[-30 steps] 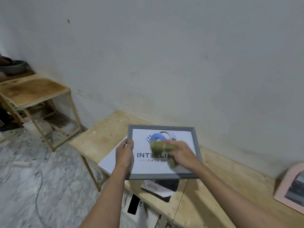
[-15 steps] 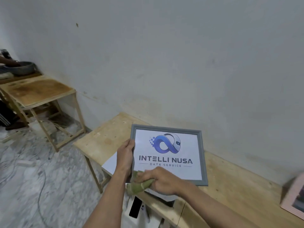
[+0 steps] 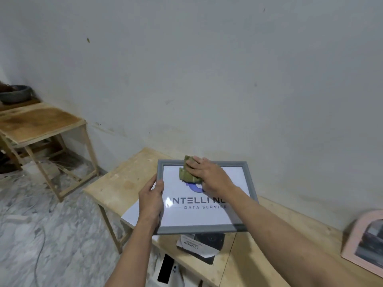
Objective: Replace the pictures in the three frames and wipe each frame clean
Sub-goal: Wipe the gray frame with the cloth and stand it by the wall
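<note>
The person stands over the wooden counter point(image 3: 132, 179) with the grey frame point(image 3: 249, 184) held tilted above its near edge. The left hand point(image 3: 151, 200) grips the frame's left side, thumb lying on the front border and the rest of the fingers curled behind it out of sight. The right hand point(image 3: 209, 176) presses a folded green cloth point(image 3: 186, 172) against the upper part of the glass and the top border, its fingers laid out nearly straight on top of the cloth rather than wrapped round it. Behind the glass sits a white printed logo sheet point(image 3: 199, 216), partly covered by the right forearm, so this frame looks as if it already has its picture in and is now at the wiping stage; how much of the glass has been covered cannot be told from here. A loose white sheet point(image 3: 132, 216) lies on the counter under the frame's left side, and a dark box point(image 3: 199, 247) with a label sits just below the frame's lower edge. At the far right a pink frame point(image 3: 352, 243) lies on the counter with a dark picture in it; whether that one has been changed or cleaned I cannot say. A third frame is nowhere in view, so at least some of the job seems left.
</note>
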A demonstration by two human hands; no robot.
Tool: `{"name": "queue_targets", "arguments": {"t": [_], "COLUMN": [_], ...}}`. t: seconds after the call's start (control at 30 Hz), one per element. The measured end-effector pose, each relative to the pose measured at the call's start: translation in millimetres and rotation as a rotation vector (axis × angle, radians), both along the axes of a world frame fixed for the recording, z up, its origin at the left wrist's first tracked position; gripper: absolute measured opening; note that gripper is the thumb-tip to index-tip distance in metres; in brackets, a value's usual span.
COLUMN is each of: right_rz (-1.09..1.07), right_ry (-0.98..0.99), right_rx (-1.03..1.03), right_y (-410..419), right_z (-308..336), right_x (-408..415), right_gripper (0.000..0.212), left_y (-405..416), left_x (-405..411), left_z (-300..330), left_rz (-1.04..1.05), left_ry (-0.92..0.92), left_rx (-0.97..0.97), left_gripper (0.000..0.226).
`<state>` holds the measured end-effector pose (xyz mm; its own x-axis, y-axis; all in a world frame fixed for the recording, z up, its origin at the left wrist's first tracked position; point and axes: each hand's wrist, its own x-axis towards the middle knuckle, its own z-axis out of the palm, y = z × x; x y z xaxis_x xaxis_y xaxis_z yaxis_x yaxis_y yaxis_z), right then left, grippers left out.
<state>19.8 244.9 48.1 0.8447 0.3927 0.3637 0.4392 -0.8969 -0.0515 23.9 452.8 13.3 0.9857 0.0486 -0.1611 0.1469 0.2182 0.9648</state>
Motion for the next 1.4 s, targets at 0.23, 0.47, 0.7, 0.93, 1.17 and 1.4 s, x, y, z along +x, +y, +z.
{"name": "queue_targets", "arguments": {"t": [0.23,0.47,0.7,0.93,1.17,1.4], "right_rz": [-0.375,-0.349,-0.458,-0.252,0.092,-0.235], "right_ry": [0.158,0.575,0.33,0.096,0.635,0.391], "right_rx": [0.029,0.198,0.937,0.444,0.433,1.002], "right_y": [-74.6,-54.5,-54.9,11.0,51.9,5.2], "right_z": [-4.6,-31.8,51.3,31.7,-52.4,45.9], "right_x": [-45.9,-98.5,-67.3,-27.6,-78.6,-53.0], "right_gripper": [0.064,0.054,0.046,0.044,0.042,0.043], "left_y": [17.2,23.3,18.5,-17.6,-1.4,-1.3], "left_x": [5.1,27.5,23.2,9.8,2.4,0.4], "left_z": [6.6,17.4,12.8,18.6,4.3,17.7], "left_rz": [0.055,0.111,0.043,-0.038,0.021,0.004], "left_ry": [-0.04,-0.077,-0.065,-0.06,0.014,0.027], "left_rx": [0.014,0.019,0.012,-0.086,-0.079,-0.036], "left_gripper": [0.043,0.042,0.043,0.041,0.036,0.025]}}
